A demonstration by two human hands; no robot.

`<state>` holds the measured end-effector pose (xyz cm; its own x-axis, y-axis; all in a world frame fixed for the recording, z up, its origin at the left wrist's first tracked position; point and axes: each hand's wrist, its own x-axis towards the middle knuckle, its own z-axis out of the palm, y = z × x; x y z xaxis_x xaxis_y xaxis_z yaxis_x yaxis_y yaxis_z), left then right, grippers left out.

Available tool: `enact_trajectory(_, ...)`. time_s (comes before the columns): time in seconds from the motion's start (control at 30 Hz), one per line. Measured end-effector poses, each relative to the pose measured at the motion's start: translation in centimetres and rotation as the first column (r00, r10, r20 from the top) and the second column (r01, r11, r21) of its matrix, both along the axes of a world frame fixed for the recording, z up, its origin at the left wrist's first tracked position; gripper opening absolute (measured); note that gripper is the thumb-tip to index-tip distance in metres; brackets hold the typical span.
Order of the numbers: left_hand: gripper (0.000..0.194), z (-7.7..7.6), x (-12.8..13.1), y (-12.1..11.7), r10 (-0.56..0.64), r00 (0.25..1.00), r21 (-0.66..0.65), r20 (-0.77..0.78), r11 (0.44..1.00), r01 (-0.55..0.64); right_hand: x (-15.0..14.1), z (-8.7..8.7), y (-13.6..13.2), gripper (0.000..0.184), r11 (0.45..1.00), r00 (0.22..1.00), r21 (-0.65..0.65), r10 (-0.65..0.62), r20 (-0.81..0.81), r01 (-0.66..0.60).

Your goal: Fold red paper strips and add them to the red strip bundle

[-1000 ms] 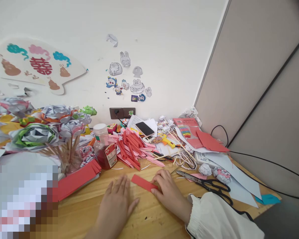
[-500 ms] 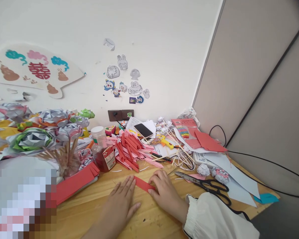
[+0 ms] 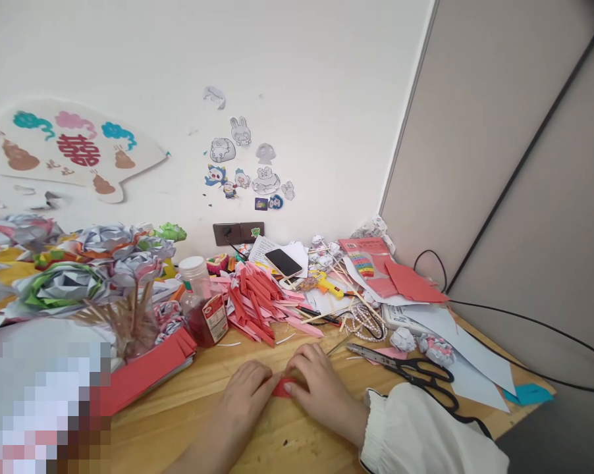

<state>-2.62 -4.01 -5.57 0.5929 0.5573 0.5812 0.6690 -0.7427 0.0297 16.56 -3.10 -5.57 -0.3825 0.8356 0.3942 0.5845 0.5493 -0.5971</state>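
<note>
A small red paper strip (image 3: 281, 388) lies low over the wooden tabletop, mostly covered by my fingers. My left hand (image 3: 247, 395) is closed at its left end, fingers curled with the thumb toward the strip. My right hand (image 3: 319, 388) pinches the right end between thumb and bent fingers. Just behind my hands is a heap of folded red and pink paper strips (image 3: 255, 296). Black-handled scissors (image 3: 415, 368) lie beside my right sleeve.
At the left, a stack of red paper (image 3: 146, 375) lies near a cup of wooden sticks (image 3: 129, 322) and paper flowers (image 3: 62, 280). A jar (image 3: 198, 309), phone (image 3: 283, 262), yellow glue gun (image 3: 329, 285) and bead string (image 3: 366, 322) are farther back. Cables hang at the right.
My left hand has gone from lying flat on the strip to curled fingers gripping its end. My hands are closer together and less of the red strip shows.
</note>
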Motion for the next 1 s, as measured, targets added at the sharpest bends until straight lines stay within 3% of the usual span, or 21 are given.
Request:
enact_trajectory(0.07,0.027,0.4,0.0,-0.3,-0.045,0.999,-0.031,0.006,0.999,0.045,0.2,-0.1,0.4,0.011,0.997,0.995,0.013,0.071,-0.069,-0.07)
enact_trajectory(0.2,0.026,1.2,0.0,-0.7,-0.116,0.992,-0.064,-0.048,0.992,0.113,0.7,0.2,1.0,0.024,0.965,0.961,0.049,0.262,-0.093,-0.258)
enact_trajectory(0.53,0.027,3.1,-1.2,-0.6,-0.18,0.956,-0.163,-0.231,0.976,0.144,1.2,0.4,1.3,0.013,0.862,0.852,0.092,0.467,0.236,-0.499)
enact_trajectory(0.77,0.016,4.4,-1.3,-0.8,-0.27,0.962,-0.386,-0.03,0.891,0.238,1.5,0.2,1.4,0.014,0.835,0.837,0.141,0.493,0.238,-0.532)
enact_trajectory(1.0,0.011,2.5,-1.7,0.5,-0.257,0.953,-0.559,0.16,0.772,0.302,1.3,1.1,1.4,0.006,0.875,0.866,0.088,0.45,0.217,-0.477)
